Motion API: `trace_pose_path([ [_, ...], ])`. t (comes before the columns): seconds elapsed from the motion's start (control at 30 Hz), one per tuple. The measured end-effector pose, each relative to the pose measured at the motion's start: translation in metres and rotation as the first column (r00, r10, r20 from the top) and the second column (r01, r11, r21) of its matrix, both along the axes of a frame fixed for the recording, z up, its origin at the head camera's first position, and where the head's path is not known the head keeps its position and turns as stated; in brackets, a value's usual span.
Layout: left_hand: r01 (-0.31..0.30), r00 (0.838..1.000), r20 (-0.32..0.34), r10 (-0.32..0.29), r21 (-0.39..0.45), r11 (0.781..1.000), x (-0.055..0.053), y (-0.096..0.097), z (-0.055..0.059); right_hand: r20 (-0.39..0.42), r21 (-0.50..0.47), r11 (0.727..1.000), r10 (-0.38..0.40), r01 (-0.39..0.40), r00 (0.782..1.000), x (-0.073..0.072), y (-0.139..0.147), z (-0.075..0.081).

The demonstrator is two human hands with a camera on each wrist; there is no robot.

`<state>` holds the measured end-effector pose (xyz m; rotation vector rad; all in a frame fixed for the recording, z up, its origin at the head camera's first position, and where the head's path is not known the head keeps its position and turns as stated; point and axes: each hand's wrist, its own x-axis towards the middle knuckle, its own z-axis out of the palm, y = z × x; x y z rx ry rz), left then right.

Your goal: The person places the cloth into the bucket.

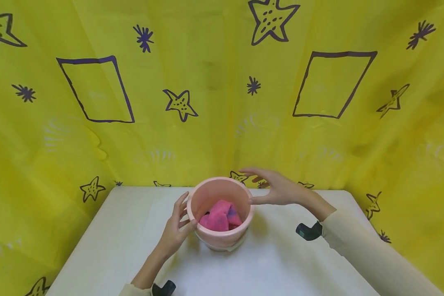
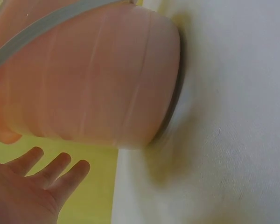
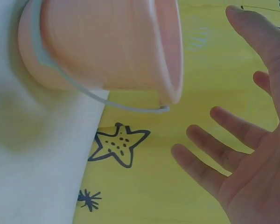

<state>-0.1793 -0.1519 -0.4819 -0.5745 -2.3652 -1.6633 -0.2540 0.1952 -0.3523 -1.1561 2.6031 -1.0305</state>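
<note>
A pale pink bucket (image 1: pixel 222 238) stands upright on the white table, its grey handle (image 2: pixel 51 23) hanging down along the side. Inside lies a crumpled bright pink cloth (image 1: pixel 219 216) with purple patches. My left hand (image 1: pixel 177 226) is at the bucket's left side, thumb and fingers spread around the rim; in the left wrist view its fingers (image 2: pixel 60 163) show extended, with a gap to the wall. On the right, my right hand (image 1: pixel 277 189) is held with fingers spread, thumb tip close to the rim. Nothing is between its fingers in the right wrist view.
The white table (image 1: pixel 133 230) runs back to a yellow curtain (image 1: pixel 214 144) printed with dark stars and squares, which also hangs along both sides. A dark strapped device (image 1: pixel 309 231) sits at the right wrist, and another (image 1: pixel 164 288) at the left.
</note>
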Motion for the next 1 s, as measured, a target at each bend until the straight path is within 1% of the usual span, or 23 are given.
trace_pose_path([
  [0.1,0.007,1.0,-0.017,-0.007,-0.018,1.0,-0.001,-0.001,0.002,-0.001,-0.002,1.0,-0.019,0.019,1.0,0.003,0.005,-0.005],
  [0.23,0.014,0.999,-0.05,-0.016,-0.046,0.999,-0.006,-0.001,0.007,-0.032,-0.008,0.998,-0.066,0.065,0.997,0.004,0.011,-0.007],
  [0.33,-0.003,0.998,-0.057,0.0,-0.058,0.998,-0.009,-0.003,0.011,-0.061,-0.007,0.996,-0.089,0.088,0.994,0.004,0.014,-0.008],
  [0.47,-0.025,0.998,-0.05,0.022,-0.065,0.998,-0.008,-0.007,0.016,-0.073,-0.004,0.996,-0.094,0.094,0.993,0.006,0.016,-0.012],
  [0.67,-0.031,0.997,-0.075,0.024,-0.089,0.996,-0.01,-0.01,0.019,-0.09,0.005,0.991,-0.133,0.134,0.987,0.014,0.026,-0.016],
  [0.83,-0.039,0.995,-0.093,0.028,-0.113,0.993,-0.014,-0.014,0.021,-0.111,0.022,0.984,-0.172,0.175,0.979,0.016,0.034,-0.02],
  [1.0,-0.058,0.994,-0.1,0.046,-0.124,0.991,-0.012,-0.02,0.022,-0.124,0.021,0.98,-0.196,0.2,0.973,0.017,0.04,-0.029],
])
